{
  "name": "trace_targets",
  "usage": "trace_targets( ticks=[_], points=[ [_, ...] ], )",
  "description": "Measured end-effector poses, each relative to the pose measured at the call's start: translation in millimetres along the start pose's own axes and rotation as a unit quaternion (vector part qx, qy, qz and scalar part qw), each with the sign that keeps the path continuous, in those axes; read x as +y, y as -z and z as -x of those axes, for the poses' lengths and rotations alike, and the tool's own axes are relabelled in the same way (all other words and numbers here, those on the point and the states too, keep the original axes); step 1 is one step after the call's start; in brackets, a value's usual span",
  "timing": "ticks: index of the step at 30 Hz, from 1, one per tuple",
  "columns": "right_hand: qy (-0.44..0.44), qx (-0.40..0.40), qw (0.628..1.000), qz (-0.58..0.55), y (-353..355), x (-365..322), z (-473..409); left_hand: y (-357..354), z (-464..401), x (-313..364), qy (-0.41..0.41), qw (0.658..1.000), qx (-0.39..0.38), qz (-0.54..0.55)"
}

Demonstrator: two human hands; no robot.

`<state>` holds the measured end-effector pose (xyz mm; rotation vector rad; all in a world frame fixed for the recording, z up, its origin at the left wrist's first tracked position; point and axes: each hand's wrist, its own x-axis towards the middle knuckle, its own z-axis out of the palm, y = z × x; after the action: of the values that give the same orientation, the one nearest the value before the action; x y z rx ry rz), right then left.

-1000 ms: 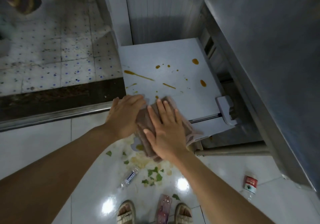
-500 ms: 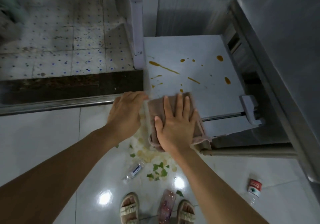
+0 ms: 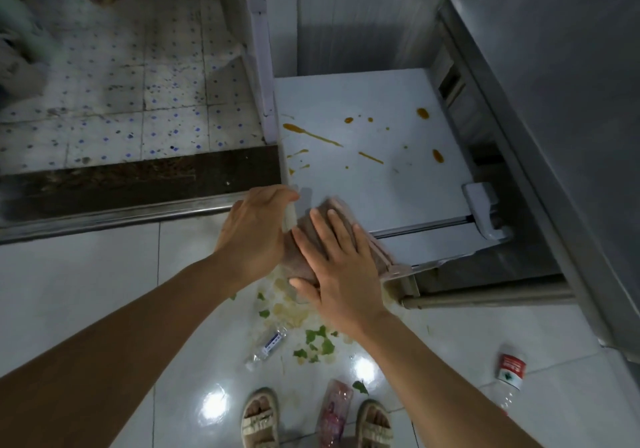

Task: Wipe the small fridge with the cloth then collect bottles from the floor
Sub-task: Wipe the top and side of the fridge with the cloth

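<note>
Since a second ago the right hand point(image 3: 341, 267) and the cloth point(image 3: 337, 236) under it have barely shifted; they stay at the near left corner of the small fridge point(image 3: 381, 188), and the orange stains farther back are untouched.

Largest first: the fridge top is a flat, smooth white panel, hard and glossy, with a steel tabletop point(image 3: 554, 84) rising beside it on the right. On it lie the sauce streaks point(image 3: 311, 134), thin and elongated at the left, with rounder drops toward the right edge. The cloth is a soft brownish rag, folded thick, and part of it hangs over the front edge. The right hand lies flat on it with fingers straight and slightly spread, pressing down. The left hand point(image 3: 254, 236) rests at the fridge's left corner edge, fingers straight and close together, holding nothing that I can see.

On the shiny white floor tiles lie a clear bottle point(image 3: 266, 345), a red-labelled bottle point(image 3: 509, 373) and a pinkish bottle point(image 3: 334, 409) between the sandalled feet, among green leaf scraps point(image 3: 317, 342) and a pale wet smear.

Likely risks: the sauce could merely spread into a film if the rag is pushed dry over it, and the wet, littered tiles look slippery when bending for the bottles, the pink one especially, since it lies just beside the feet.
</note>
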<state>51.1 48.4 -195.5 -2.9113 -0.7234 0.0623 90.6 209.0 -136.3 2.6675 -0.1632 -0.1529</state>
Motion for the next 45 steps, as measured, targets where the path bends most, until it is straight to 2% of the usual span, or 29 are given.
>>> trace_targets(
  ticks=[2, 6, 10, 14, 20, 23, 26, 28, 32, 39, 42, 45],
  points=[
    [0.007, 0.0, 1.0, -0.006, 6.2, 23.6, 3.4, -3.3, -4.4, 10.3, -0.006, 1.0, -0.007, 0.0],
    [-0.038, 0.023, 0.999, -0.003, 16.5, 60.3, 12.3, -13.6, -15.6, 30.7, -0.045, 0.999, -0.014, 0.007],
    [-0.074, 0.047, 0.996, -0.014, 13.3, 54.8, 11.1, -22.0, -32.9, 41.1, -0.061, 0.998, -0.011, -0.003],
    [-0.159, 0.069, 0.984, -0.05, 9.4, 27.7, 8.6, -11.5, -40.4, 33.2, -0.009, 1.0, -0.018, 0.0],
    [-0.127, -0.001, 0.991, -0.028, 13.3, 35.7, 10.0, 1.4, -17.4, 5.5, 0.026, 0.999, -0.024, 0.003],
    [-0.136, -0.007, 0.985, -0.106, 23.6, 36.6, 6.2, -5.1, -6.7, 6.8, 0.058, 0.996, -0.048, 0.05],
    [-0.147, 0.041, 0.973, -0.172, 38.9, 47.8, -0.8, -16.1, -8.4, 14.4, 0.102, 0.987, -0.042, 0.119],
    [-0.16, 0.064, 0.97, -0.174, 45.7, 57.9, -7.5, -22.7, -14.5, 21.4, 0.144, 0.977, -0.029, 0.151],
    [-0.175, -0.006, 0.978, -0.11, 46.9, 67.7, -17.2, -32.8, -24.6, 31.0, 0.198, 0.974, -0.028, 0.11],
    [-0.155, -0.024, 0.986, -0.062, 51.4, 51.3, -5.8, -11.7, -8.3, 27.2, 0.165, 0.971, -0.071, 0.156],
    [-0.134, -0.054, 0.983, -0.116, 64.2, 40.9, 2.8, 6.2, 10.2, 25.0, 0.127, 0.975, -0.087, 0.159],
    [-0.14, -0.107, 0.958, -0.224, 85.7, 28.1, 11.0, 28.1, 31.1, 24.5, 0.093, 0.975, -0.077, 0.187]
  ],
)
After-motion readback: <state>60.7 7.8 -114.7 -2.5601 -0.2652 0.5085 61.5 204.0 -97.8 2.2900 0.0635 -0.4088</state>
